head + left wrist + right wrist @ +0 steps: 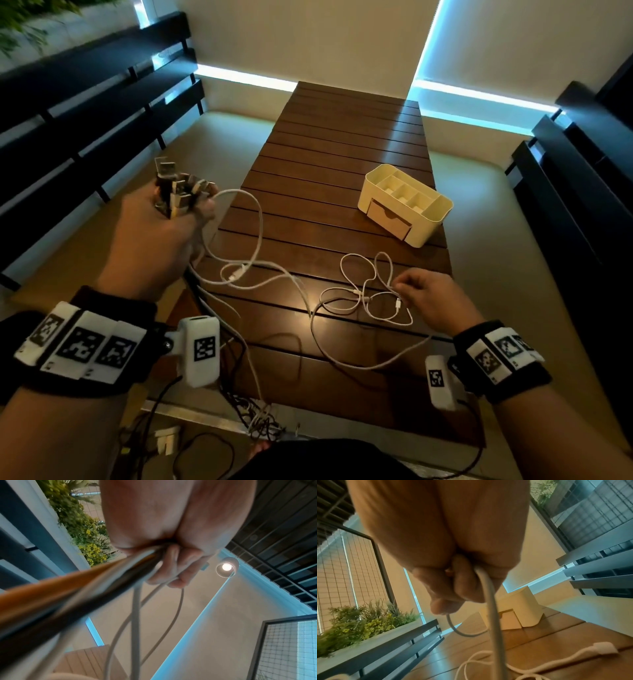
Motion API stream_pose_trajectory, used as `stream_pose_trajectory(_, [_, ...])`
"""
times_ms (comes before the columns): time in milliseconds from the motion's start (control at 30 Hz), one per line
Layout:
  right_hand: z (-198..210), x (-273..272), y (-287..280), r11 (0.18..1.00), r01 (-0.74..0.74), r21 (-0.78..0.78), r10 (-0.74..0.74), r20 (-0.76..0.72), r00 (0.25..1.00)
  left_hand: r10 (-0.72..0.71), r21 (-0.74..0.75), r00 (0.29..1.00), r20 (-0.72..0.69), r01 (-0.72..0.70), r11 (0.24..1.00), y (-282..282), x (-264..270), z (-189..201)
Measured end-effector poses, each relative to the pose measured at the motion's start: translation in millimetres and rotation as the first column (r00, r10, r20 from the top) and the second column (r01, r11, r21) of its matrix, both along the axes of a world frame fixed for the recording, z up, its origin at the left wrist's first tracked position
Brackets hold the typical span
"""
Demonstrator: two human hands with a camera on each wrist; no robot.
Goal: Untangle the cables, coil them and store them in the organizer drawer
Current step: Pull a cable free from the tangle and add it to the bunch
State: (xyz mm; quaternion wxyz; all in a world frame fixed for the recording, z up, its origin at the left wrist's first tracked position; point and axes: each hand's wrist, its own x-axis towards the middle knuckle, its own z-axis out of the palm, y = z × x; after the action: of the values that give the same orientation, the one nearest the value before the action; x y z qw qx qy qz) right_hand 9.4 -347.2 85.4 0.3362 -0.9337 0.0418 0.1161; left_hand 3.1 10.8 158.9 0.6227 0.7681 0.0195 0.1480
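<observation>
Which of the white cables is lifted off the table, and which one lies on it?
The thicker white cable hangs from the raised left hand. The thin tangled cable, pinched by the right hand, lies on the table.

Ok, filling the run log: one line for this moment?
left hand: grips plug bundle | right hand: pinches thin white cable on brown slatted table | cream organizer drawer: shut

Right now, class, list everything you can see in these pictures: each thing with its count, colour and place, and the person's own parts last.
White charging cables: several, count unclear; tangled, near table end, trailing off its edge.
Cream plastic organizer: one; table's right side, its tan drawer slightly open.
Dark brown slatted wooden table: one; centre.
Dark slatted benches: two; flanking the table.
Green plants: behind the benches.
Left hand: grips cable plugs, raised left.
Right hand: pinches a cable, low over the table.
</observation>
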Motion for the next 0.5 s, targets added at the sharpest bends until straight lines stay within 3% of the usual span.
stream_pose_trajectory(100, [-4.4, -3.7, 4.2, 0.997, -0.064, -0.04, 0.061, -0.057, 0.996, -0.043, 0.051, 0.999, 0.0, 0.043, 0.998, 1.2, 1.8, 2.0])
stream_pose_trajectory(500, [2.6, 6.5, 5.4, 0.998, 0.058, 0.032, -0.062, 0.142, 0.988, -0.213, 0.084, 0.976, -0.043, 0.216, 0.973, -34.3, -12.1, 7.3])
